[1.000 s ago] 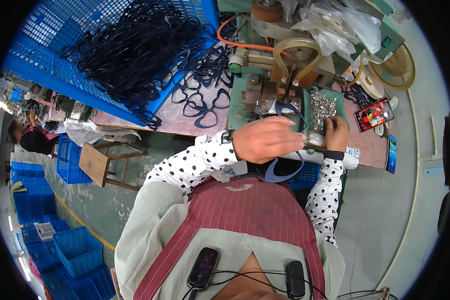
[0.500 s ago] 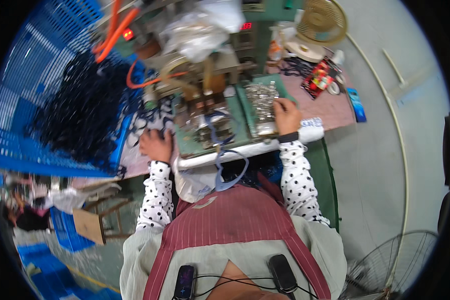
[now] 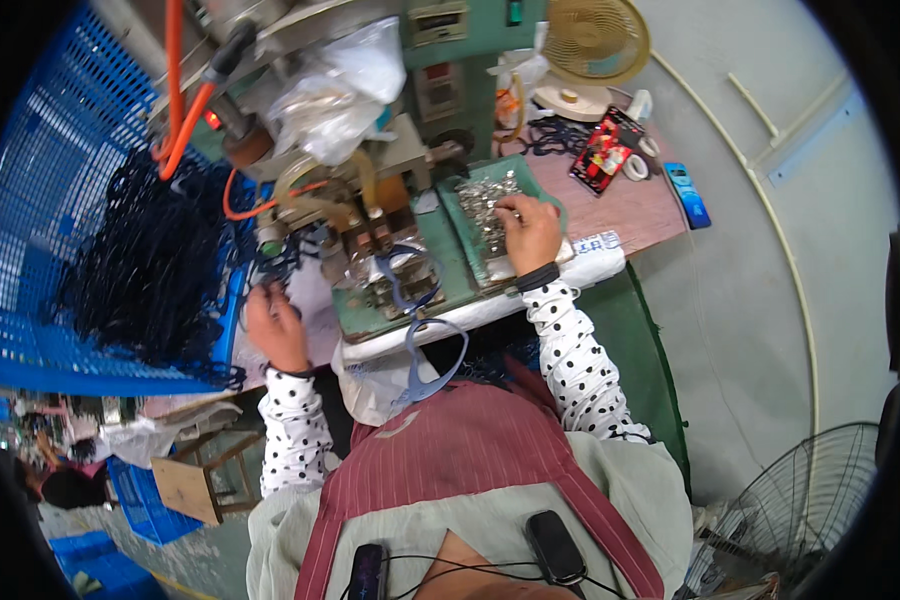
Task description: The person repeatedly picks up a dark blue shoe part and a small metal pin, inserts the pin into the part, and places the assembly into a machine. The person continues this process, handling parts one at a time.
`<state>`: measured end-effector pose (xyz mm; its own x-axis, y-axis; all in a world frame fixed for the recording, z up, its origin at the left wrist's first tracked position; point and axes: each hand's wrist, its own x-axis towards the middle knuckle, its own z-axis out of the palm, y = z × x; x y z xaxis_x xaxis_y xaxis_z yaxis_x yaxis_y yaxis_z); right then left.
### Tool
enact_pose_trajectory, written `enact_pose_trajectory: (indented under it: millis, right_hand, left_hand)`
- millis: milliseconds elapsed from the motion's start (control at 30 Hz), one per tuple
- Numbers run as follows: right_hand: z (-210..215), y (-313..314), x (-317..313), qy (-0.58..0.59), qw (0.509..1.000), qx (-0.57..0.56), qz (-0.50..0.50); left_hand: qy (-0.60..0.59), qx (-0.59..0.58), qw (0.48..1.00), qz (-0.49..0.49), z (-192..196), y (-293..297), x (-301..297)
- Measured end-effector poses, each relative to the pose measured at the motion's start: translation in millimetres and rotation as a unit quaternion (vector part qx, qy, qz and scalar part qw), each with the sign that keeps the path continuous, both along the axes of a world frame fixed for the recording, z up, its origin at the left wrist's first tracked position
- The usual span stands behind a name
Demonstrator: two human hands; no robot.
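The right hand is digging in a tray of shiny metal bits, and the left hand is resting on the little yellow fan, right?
Not quite. The right hand is on the tray of shiny metal bits, but the head view shows the left hand by the pile of dark blue loops, far from the yellow fan.

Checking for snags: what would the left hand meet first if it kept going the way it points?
Probably the dark plastic frames heaped in the blue crate; the left hand points up toward them, though depth is unclear.
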<state>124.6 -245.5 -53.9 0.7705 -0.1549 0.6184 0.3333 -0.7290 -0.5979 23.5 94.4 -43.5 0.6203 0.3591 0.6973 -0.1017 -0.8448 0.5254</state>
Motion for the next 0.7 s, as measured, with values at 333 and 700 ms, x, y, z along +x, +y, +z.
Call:
enact_pose_trajectory:
  millis: [333, 700]
  right_hand:
    - [88.3, 59.3, -48.6, 0.144, 0.927, 0.212, 0.273]
    - [93.2, 84.8, -43.3, 0.204, 0.906, 0.241, 0.282]
  left_hand:
    - [-0.124, 0.213, 0.897, -0.367, 74.7, -101.3, -10.2]
    - [-0.141, 0.195, 0.844, -0.479, 63.8, -100.5, -10.5]
